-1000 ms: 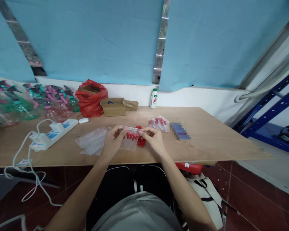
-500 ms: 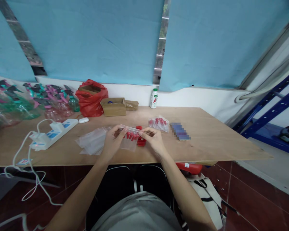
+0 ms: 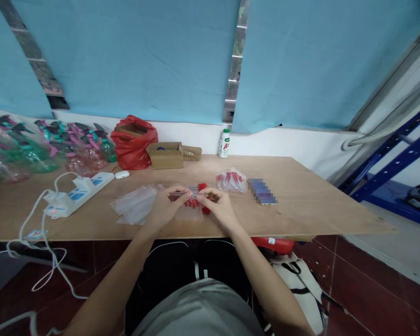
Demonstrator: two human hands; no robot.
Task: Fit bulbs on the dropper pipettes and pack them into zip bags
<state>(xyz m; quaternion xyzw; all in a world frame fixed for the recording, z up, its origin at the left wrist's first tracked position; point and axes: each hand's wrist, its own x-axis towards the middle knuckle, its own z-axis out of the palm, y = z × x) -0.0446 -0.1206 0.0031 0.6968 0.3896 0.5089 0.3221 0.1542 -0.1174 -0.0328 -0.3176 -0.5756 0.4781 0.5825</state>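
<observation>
My left hand (image 3: 164,205) and my right hand (image 3: 220,205) pinch the top edge of a clear plastic bag (image 3: 189,213) between thumbs and fingers. Several small red pieces show through the bag just below my thumbs; their kind is unclear. Behind the bag, partly hidden by it and my fingers, lies a pile of red-handled tools (image 3: 202,186) with thin metal shafts, like small screwdrivers. Flat clear bags (image 3: 135,205) lie spread out left of my left hand. Farther back on the right rest clear bags with red pieces (image 3: 231,181) inside.
A phone (image 3: 262,191) lies to the right, a white bottle (image 3: 224,143) by the wall. At the left are a power strip (image 3: 79,195) with cables, a white case (image 3: 122,174) and several spray bottles (image 3: 79,161). A red bag (image 3: 135,144) and cardboard box (image 3: 166,156) stand behind.
My hands have drawn closer together along the bag's top edge, with the thumbs now nearly meeting. More of the tool pile's metal shafts shows behind the bag.
</observation>
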